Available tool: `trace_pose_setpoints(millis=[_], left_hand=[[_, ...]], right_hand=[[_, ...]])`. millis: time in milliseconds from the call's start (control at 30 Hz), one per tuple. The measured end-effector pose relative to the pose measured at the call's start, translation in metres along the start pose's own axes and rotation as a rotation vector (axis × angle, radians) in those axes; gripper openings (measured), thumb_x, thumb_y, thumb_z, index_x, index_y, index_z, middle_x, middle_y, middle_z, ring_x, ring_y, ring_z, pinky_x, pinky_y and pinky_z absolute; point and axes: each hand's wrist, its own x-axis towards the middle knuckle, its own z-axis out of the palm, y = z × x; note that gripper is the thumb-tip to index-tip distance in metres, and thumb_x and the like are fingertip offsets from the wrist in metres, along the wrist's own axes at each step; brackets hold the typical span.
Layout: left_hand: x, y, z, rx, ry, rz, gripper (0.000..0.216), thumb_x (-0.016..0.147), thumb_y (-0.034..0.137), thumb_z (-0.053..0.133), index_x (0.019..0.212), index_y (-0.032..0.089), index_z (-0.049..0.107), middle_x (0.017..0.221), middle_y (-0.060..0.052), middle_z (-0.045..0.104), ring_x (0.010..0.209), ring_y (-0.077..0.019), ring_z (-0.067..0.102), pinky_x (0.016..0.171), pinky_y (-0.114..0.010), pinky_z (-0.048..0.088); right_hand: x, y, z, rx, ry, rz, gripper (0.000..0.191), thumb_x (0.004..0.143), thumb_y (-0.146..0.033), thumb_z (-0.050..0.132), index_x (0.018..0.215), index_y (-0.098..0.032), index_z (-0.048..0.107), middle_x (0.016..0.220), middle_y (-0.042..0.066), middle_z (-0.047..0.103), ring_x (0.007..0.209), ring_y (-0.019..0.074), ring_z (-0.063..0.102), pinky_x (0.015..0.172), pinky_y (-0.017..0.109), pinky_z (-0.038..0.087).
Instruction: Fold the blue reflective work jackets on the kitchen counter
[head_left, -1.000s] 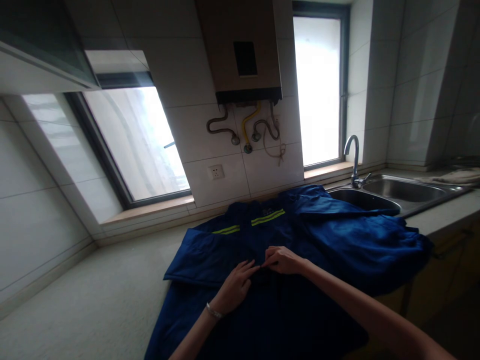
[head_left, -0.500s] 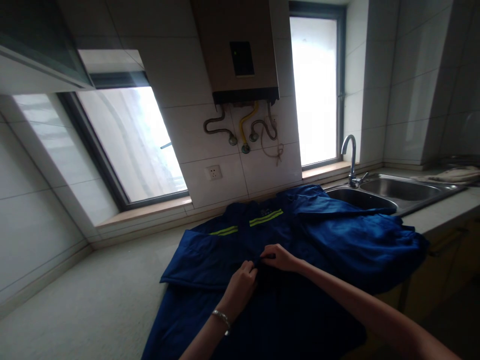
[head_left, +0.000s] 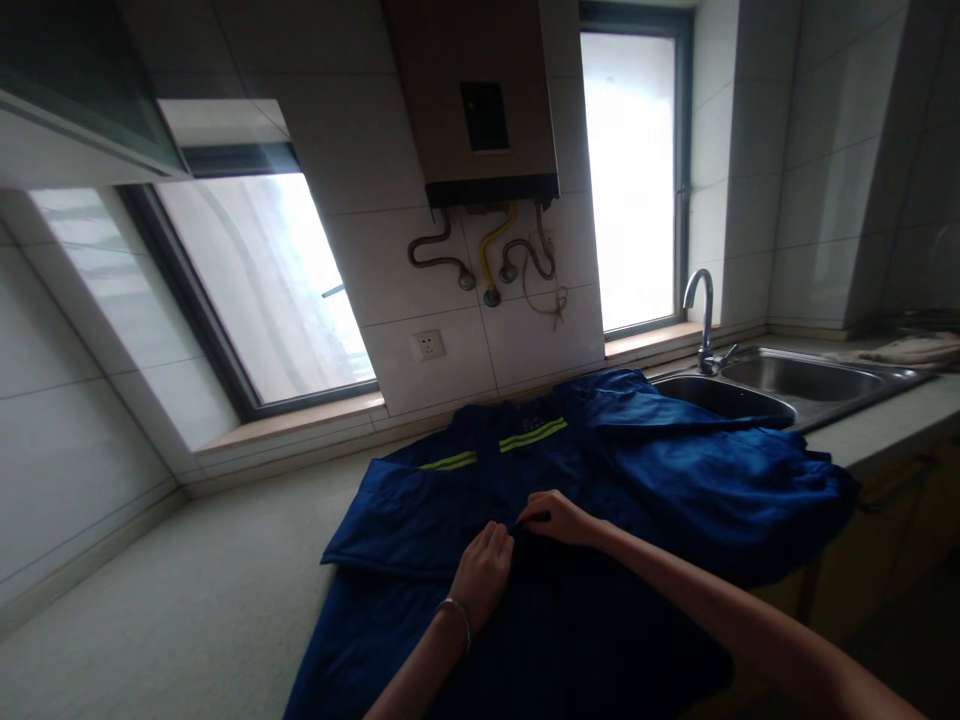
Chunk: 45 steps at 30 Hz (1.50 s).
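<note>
A dark blue work jacket (head_left: pixel 660 480) with yellow-green stripes lies spread over the counter, its collar end toward the wall. One sleeve is folded across its left part, and the other side reaches over the sink's edge. My left hand (head_left: pixel 484 570), with a silver bracelet at the wrist, is closed on the jacket's front near the middle. Just to the right, my right hand (head_left: pixel 559 518) pinches the jacket's front with thumb and forefinger. The fingertips of both hands almost meet. What exactly lies between them is too dark to make out.
A double steel sink (head_left: pixel 802 375) with a tap (head_left: pixel 701 320) is at the right. The pale countertop (head_left: pixel 180 590) extends left. On the tiled wall hang a water heater (head_left: pixel 480 110) with hoses and a socket (head_left: pixel 429 345). A cloth (head_left: pixel 907 350) lies beyond the sink.
The bracelet has turned and slid slightly on my left wrist as that hand tilted a little. Both hands stay at the same place on the jacket, which has hardly moved.
</note>
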Motion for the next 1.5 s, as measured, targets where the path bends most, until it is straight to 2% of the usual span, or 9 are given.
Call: trace_pose_setpoints(millis=[300, 433, 500, 633, 733, 900, 1033, 1200, 1500], left_hand=[[0.000, -0.001, 0.000, -0.081, 0.041, -0.062, 0.021, 0.084, 0.006, 0.039, 0.087, 0.015, 0.058, 0.091, -0.008, 0.059, 0.089, -0.0220, 0.057, 0.081, -0.038, 0.052], [0.000, -0.004, 0.002, -0.113, 0.039, -0.110, 0.019, 0.086, 0.009, 0.039, 0.087, 0.015, 0.057, 0.091, -0.008, 0.057, 0.089, -0.0211, 0.055, 0.080, -0.037, 0.051], [0.001, -0.005, 0.004, -0.138, 0.048, -0.130, 0.018, 0.086, 0.009, 0.040, 0.086, 0.015, 0.056, 0.091, -0.007, 0.056, 0.088, -0.0205, 0.054, 0.080, -0.036, 0.051], [0.003, -0.006, 0.006, -0.204, 0.064, -0.147, 0.017, 0.085, 0.009, 0.041, 0.087, 0.016, 0.056, 0.092, -0.006, 0.056, 0.090, -0.0199, 0.053, 0.082, -0.036, 0.050], [0.004, -0.007, 0.009, -0.266, 0.068, -0.170, 0.019, 0.084, 0.008, 0.040, 0.089, 0.018, 0.056, 0.095, -0.006, 0.056, 0.092, -0.0192, 0.054, 0.084, -0.036, 0.050], [0.005, -0.010, 0.014, -0.336, 0.078, -0.216, 0.036, 0.079, 0.006, 0.044, 0.111, 0.018, 0.054, 0.103, -0.007, 0.056, 0.100, -0.0201, 0.053, 0.090, -0.037, 0.048], [0.007, -0.011, 0.012, -0.393, 0.078, -0.260, 0.031, 0.074, 0.007, 0.052, 0.101, 0.017, 0.060, 0.096, -0.007, 0.056, 0.093, -0.0197, 0.053, 0.086, -0.035, 0.049], [0.007, -0.011, 0.012, -0.411, 0.057, -0.191, 0.026, 0.078, 0.006, 0.048, 0.095, 0.019, 0.062, 0.094, -0.004, 0.055, 0.091, -0.0181, 0.052, 0.084, -0.033, 0.049], [0.010, -0.004, 0.007, -0.178, -0.037, -0.098, 0.019, 0.078, 0.004, 0.046, 0.090, 0.011, 0.059, 0.093, -0.009, 0.056, 0.089, -0.0212, 0.052, 0.086, -0.036, 0.047]], right_hand=[[0.000, 0.002, -0.001, 0.059, -0.036, 0.001, 0.022, 0.074, -0.019, 0.064, 0.094, -0.018, 0.072, 0.080, 0.001, 0.059, 0.067, 0.0092, 0.055, 0.062, 0.019, 0.043], [-0.001, -0.004, -0.004, 0.072, -0.112, 0.002, 0.038, 0.066, -0.030, 0.073, 0.101, -0.017, 0.067, 0.090, 0.002, 0.060, 0.077, 0.0124, 0.058, 0.067, 0.021, 0.046], [-0.001, -0.005, -0.002, 0.036, -0.093, 0.006, 0.042, 0.062, -0.031, 0.076, 0.099, -0.016, 0.065, 0.090, 0.001, 0.059, 0.076, 0.0124, 0.057, 0.067, 0.021, 0.046], [-0.002, -0.005, 0.002, -0.079, -0.037, -0.004, 0.023, 0.069, -0.021, 0.068, 0.091, -0.016, 0.064, 0.086, 0.000, 0.059, 0.072, 0.0105, 0.056, 0.066, 0.020, 0.044], [-0.003, -0.010, 0.002, -0.212, -0.036, -0.037, 0.022, 0.072, -0.018, 0.063, 0.094, -0.018, 0.064, 0.089, 0.001, 0.059, 0.072, 0.0104, 0.057, 0.066, 0.019, 0.043], [-0.004, -0.017, 0.000, -0.359, -0.040, -0.103, 0.017, 0.078, -0.020, 0.059, 0.094, -0.020, 0.064, 0.089, 0.001, 0.059, 0.073, 0.0107, 0.056, 0.065, 0.018, 0.041], [-0.004, -0.018, 0.000, -0.380, -0.059, -0.122, 0.015, 0.079, -0.021, 0.058, 0.093, -0.020, 0.064, 0.088, 0.000, 0.058, 0.072, 0.0099, 0.056, 0.064, 0.018, 0.039], [-0.005, -0.019, 0.000, -0.392, -0.069, -0.142, 0.016, 0.081, -0.022, 0.056, 0.095, -0.020, 0.063, 0.089, 0.001, 0.059, 0.075, 0.0103, 0.056, 0.065, 0.018, 0.039], [-0.005, -0.022, -0.001, -0.390, -0.098, -0.143, 0.025, 0.078, -0.021, 0.057, 0.103, -0.021, 0.060, 0.097, 0.002, 0.060, 0.078, 0.0119, 0.057, 0.068, 0.019, 0.041]])
